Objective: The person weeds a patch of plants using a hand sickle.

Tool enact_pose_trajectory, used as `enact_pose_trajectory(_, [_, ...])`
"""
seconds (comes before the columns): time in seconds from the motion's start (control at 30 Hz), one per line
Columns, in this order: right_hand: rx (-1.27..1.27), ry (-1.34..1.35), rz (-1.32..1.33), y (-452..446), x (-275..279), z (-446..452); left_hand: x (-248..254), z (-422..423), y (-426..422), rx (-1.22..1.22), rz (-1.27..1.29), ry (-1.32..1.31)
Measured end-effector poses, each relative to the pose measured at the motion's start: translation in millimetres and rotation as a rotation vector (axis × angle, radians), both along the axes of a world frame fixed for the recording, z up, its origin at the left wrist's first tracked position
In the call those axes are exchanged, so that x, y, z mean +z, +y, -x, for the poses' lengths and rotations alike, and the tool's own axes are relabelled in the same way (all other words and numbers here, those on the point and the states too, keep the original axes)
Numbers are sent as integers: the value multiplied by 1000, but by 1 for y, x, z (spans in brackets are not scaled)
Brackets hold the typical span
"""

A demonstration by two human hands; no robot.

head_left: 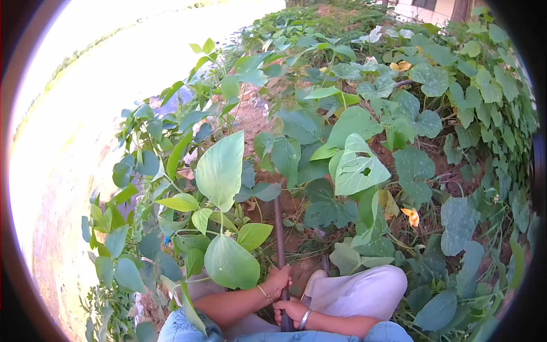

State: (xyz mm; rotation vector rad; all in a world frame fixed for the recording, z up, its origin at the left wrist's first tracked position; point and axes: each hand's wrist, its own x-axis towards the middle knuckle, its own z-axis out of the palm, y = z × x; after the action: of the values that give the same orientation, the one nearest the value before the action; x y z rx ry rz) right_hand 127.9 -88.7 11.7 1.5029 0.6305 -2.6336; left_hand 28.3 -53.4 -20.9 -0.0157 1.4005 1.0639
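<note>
A long dark pole (280, 236) stands nearly upright in front of me, a little left of the frame's middle. My left hand (277, 282), with a thin gold-coloured bangle at the wrist, is closed around it. Lower down, my right hand (292, 311) also grips the pole; a silver bracelet (305, 319) circles that wrist. The pole's far end goes in among leaves and soil, so I cannot see what is on it. Broad green leaves (232, 262) hang over my left forearm and hide part of it.
Dense leafy plants surround me, with large lobed vine leaves (413, 171) on the right and an orange flower (410, 217). Bare reddish soil (253, 117) shows between the rows. My bent knee (364, 288) is at lower right. A building (424, 10) stands far back.
</note>
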Motion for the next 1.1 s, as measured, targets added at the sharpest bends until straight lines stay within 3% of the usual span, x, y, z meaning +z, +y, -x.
enact_pose_trajectory(0.3, [-4, 78, -119, -2, 28, -5, 22, 4, -5, -5, -64, -99])
enact_pose_trajectory(0.37, [8, 113, -130, 0, 39, -2, 44, 10, -5, 36, -215, -70])
enact_pose_trajectory(0.43, [43, 123, -457, 7, 48, 7, 69, 17, 3, 60, -307, 15])
enact_pose_trajectory(0.47, [45, 123, -449, 11, 45, 11, 79, 22, 7, 86, -410, 105])
enact_pose_trajectory(0.5, [51, 185, -571, 18, 39, 16, 86, 26, 11, 89, -406, 106])
enact_pose_trajectory(0.57, [59, 217, -755, 28, 36, 24, 95, 33, 17, 62, -663, 300])
enact_pose_trajectory(0.7, [21, 195, -753, 35, 25, 26, 90, 34, 27, 31, -686, 303])
enact_pose_trajectory(0.8, [57, 144, -572, 33, 21, 25, 42, 30, 32, 10, -370, 210])
enact_pose_trajectory(0.87, [-66, 59, -87, 23, 2, 18, -9, 18, 22, -60, -123, 95])
enact_pose_trajectory(0.9, [-22, -2, -74, 12, -3, 10, -26, 8, 14, -82, -3, 3])
enact_pose_trajectory(1.1, [4, -77, -71, -9, 7, -6, -10, -8, -8, -44, -26, -42])
